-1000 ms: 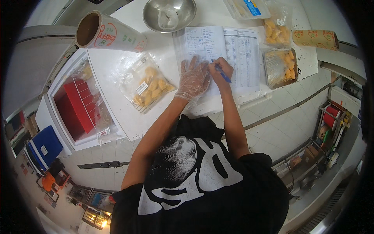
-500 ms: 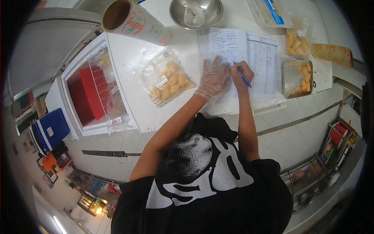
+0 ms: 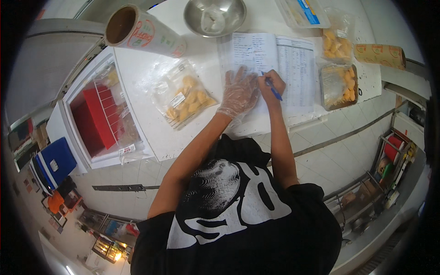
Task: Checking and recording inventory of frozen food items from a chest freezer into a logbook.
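Observation:
An open notebook (image 3: 295, 73) lies on the white worktop, its left page filled with handwriting and its right page with a printed table. My left hand (image 3: 240, 95), in a clear plastic glove, rests flat on the left page with the fingers spread. Close beside it, my bare right hand (image 3: 272, 85) grips a blue pen (image 3: 275, 91), its tip at the left page near the fold. Left of my gloved hand lies a clear bag of yellow-orange pieces (image 3: 185, 97) with a white label.
A steel bowl (image 3: 215, 17) and a large cardboard tube (image 3: 142, 32) stand at the back. On the right are a tray of orange pieces (image 3: 339, 87), another bag (image 3: 338, 39), a plastic tub (image 3: 302, 13) and a brown roll (image 3: 380, 55). An open freezer compartment (image 3: 94, 119) is at left.
The whole view has shifted, so the worktop and things on it appear further left. My left hand stays on the page and my right hand keeps the pen at the paper.

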The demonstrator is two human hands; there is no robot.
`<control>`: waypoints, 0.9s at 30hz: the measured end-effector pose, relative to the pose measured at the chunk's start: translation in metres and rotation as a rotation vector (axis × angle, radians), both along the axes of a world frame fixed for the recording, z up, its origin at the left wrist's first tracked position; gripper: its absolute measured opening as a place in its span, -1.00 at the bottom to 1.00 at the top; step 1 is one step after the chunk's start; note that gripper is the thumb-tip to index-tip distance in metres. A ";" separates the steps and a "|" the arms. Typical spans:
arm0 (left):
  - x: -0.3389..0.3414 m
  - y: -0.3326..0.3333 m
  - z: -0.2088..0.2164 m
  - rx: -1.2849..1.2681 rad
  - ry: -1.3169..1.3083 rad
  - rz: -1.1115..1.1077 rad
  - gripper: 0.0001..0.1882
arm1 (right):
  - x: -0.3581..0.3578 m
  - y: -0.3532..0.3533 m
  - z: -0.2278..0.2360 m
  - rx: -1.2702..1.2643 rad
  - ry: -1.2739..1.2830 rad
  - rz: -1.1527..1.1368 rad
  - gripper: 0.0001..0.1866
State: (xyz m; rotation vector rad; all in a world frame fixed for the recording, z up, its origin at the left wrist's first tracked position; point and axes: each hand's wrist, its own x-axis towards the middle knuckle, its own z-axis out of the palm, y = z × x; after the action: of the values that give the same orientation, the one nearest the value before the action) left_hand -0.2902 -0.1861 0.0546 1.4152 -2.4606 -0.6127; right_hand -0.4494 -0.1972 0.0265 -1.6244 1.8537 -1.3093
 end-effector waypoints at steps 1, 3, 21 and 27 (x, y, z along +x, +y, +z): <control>-0.001 0.000 0.001 0.004 0.018 0.016 -0.47 | -0.001 0.001 -0.001 0.029 -0.019 -0.007 -0.87; -0.001 0.001 0.000 -0.002 0.027 0.036 -0.50 | -0.002 0.002 0.000 0.041 -0.016 -0.007 -0.88; -0.002 0.000 -0.001 -0.035 0.027 0.029 -0.49 | -0.001 0.001 0.003 0.021 -0.040 -0.015 -0.85; 0.002 -0.001 0.002 0.004 0.020 0.041 -0.52 | 0.002 0.002 -0.001 0.051 -0.127 -0.016 -0.88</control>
State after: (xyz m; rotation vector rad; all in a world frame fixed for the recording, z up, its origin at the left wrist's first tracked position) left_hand -0.2879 -0.1868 0.0570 1.4500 -2.4104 -0.6210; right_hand -0.4470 -0.1955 0.0257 -1.4691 1.8128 -1.3281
